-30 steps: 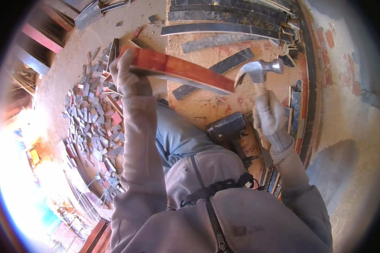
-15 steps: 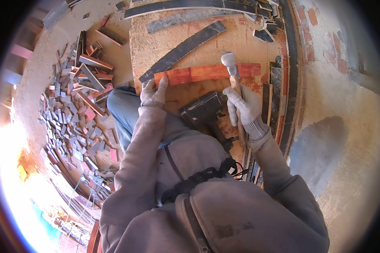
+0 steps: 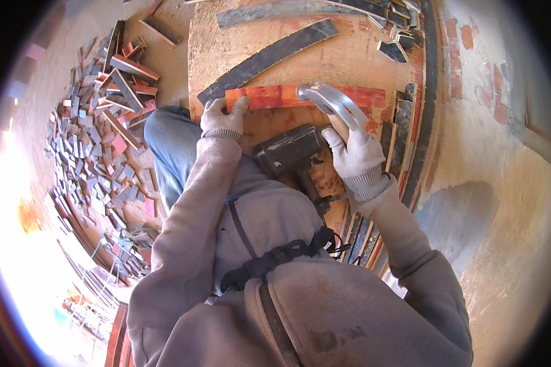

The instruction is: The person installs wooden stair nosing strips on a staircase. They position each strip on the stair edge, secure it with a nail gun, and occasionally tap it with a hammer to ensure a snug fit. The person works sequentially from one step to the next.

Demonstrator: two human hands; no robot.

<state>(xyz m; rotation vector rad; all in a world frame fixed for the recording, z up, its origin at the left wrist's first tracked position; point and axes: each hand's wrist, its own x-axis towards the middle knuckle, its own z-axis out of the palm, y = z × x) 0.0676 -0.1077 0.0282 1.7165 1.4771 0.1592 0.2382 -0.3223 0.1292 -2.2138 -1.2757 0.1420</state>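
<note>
Dozens of wood offcuts [image 3: 92, 153], too many for me to count, heap up on my left: mostly small blocky pieces with dark faces, a few pinkish red, plus some longer slats lying crisscross near the top. Next comes one bent knee [image 3: 171, 137] of mine, in blue denim. The fingers of my left hand [image 3: 223, 116], in a pale knit glove with a ribbed cuff, are drawn in, pinching one red wooden strip [image 3: 281, 96] at its left end with the thumb. That strip, slim and patchy in colour, stretches crosswise in front of me over one broad tan board [image 3: 226, 40]. Beyond it a single dark curved strip [image 3: 272, 58] lies aslant. Nearer my lap sits one bulky black tool [image 3: 289, 150]. One hammer [image 3: 333, 103], shiny metal head on a wooden handle, is over the strip's right half; I cannot tell whether they touch. My right hand [image 3: 356, 153], gloved too, has its fingers wrapped around that handle. Farther right, several narrow dark strips [image 3: 401, 125] stand lined up beside a wall [image 3: 502, 159] with patches of bare brick.
</note>
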